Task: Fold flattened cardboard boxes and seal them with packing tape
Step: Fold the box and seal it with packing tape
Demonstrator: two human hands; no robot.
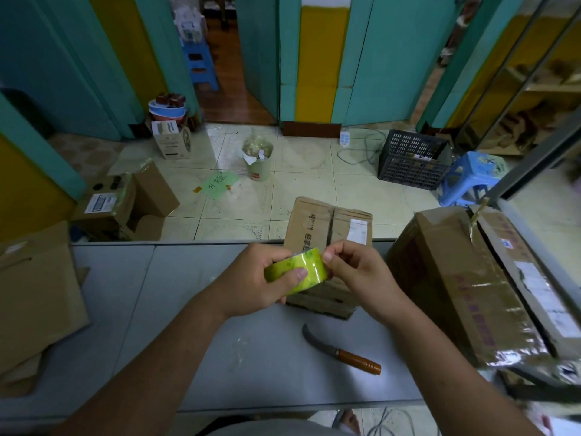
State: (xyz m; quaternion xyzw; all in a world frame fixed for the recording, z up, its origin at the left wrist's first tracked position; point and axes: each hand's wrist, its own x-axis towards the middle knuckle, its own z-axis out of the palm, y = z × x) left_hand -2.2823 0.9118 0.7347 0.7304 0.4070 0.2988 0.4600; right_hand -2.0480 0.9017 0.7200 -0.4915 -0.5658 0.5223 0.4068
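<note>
Tape roll (295,272) gripped by left hand (251,280); right hand (356,272) fingers pinch its edge; loose end indiscernible.

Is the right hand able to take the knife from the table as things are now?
Probably yes. The knife lies uncovered on the table, close to the right hand. But that hand pinches the tape roll that the left hand grips, so it must let go first.

Head-worn camera looks forward and down, close over the table (188,309).
</note>
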